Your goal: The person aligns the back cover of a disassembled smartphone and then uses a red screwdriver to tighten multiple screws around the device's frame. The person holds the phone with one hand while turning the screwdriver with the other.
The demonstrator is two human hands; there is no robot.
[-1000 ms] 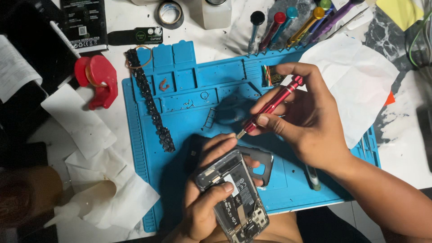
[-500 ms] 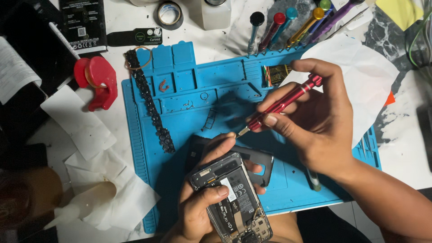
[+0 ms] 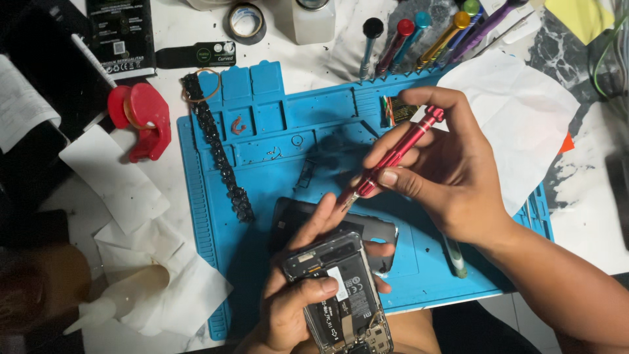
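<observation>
My left hand (image 3: 298,298) grips an opened smartphone (image 3: 344,295) with its back off, battery and circuit board showing, held near the bottom edge of the view above the blue repair mat (image 3: 275,131). My right hand (image 3: 452,174) holds a red precision screwdriver (image 3: 393,157) like a pen. Its tip points down-left and hovers just above the phone's top end, close to my left fingertips. A dark back cover (image 3: 308,219) lies on the mat under the phone.
Several colour-capped screwdrivers (image 3: 419,39) stand in the mat's top slots. A black strip of bits (image 3: 219,147) lies on the mat's left side. A red tool (image 3: 141,118), tissue papers (image 3: 157,275), a tape roll (image 3: 246,19), a white bottle (image 3: 313,19) and white paper (image 3: 517,111) surround the mat.
The phone has shifted down and right in my left hand. My right hand has lifted slightly with the screwdriver, whose tip stays near the phone's top end.
</observation>
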